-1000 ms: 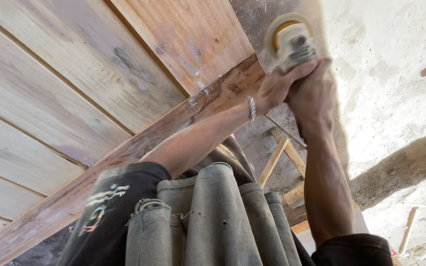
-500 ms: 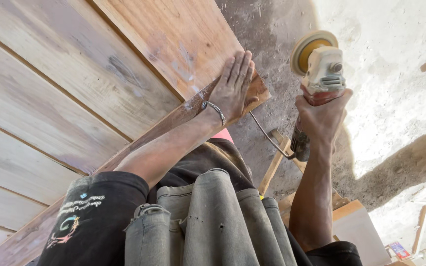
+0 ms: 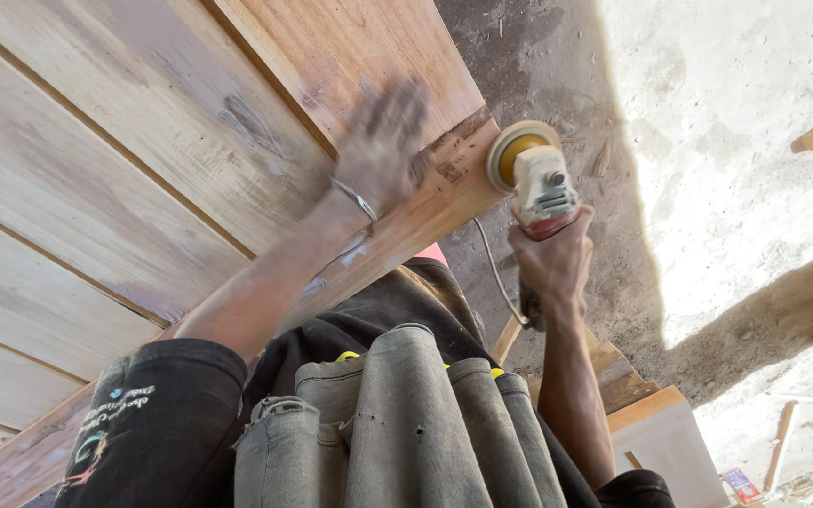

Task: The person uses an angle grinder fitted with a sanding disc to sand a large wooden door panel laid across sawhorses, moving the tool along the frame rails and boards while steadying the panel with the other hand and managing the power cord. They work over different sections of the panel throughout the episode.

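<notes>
while the grey apron (image 3: pixel 406 414) fills the near view, the left hand (image 3: pixel 383 141) lies blurred on the wooden panel (image 3: pixel 124 188), fingers spread, grasping nothing. the right hand (image 3: pixel 549 263) is clenched around a sander (image 3: pixel 531 179), whose disc hangs just beside the panel's corner, not touching it. the panel looks partly sanded: pale patches beside darker, rougher wood at the edge. behind is the dusty floor (image 3: pixel 745 160).

The wooden door panel (image 3: pixel 143 188) under my left hand (image 3: pixel 383 141) looked matt and dusty, its pale boards smooth, its reddish frame rail rougher at the edge. My right hand (image 3: pixel 549 268) held a grey plastic angle grinder (image 3: pixel 536 183) with a worn sanding disc. The concrete floor (image 3: pixel 726 169) looked rough and chalky.
</notes>
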Action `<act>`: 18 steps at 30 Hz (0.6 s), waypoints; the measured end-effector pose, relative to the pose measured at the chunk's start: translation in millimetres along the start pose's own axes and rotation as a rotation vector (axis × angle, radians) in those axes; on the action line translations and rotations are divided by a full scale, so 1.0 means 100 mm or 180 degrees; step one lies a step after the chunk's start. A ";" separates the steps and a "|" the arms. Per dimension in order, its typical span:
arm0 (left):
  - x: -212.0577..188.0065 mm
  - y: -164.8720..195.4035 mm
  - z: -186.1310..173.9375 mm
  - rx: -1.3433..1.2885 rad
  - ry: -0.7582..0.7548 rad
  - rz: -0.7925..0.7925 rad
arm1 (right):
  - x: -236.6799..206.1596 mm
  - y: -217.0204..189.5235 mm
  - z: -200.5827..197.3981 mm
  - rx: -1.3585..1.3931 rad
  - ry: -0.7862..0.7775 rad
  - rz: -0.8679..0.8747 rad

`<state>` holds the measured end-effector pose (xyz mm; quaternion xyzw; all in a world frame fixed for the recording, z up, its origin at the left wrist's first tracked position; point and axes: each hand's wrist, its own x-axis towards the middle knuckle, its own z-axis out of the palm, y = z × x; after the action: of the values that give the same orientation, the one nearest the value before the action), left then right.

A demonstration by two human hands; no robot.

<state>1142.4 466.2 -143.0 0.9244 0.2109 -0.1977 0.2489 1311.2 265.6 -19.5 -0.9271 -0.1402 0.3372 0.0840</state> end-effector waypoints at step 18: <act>0.25 -0.91 -0.36 -0.0150 0.1503 -0.0445 | 0.34 0.07 -0.25 -0.0379 0.0203 -0.0587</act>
<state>1128.1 564.9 -160.8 0.9221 0.3312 0.0121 0.1999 1353.9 268.0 -22.4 -0.9239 -0.2420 0.2895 0.0638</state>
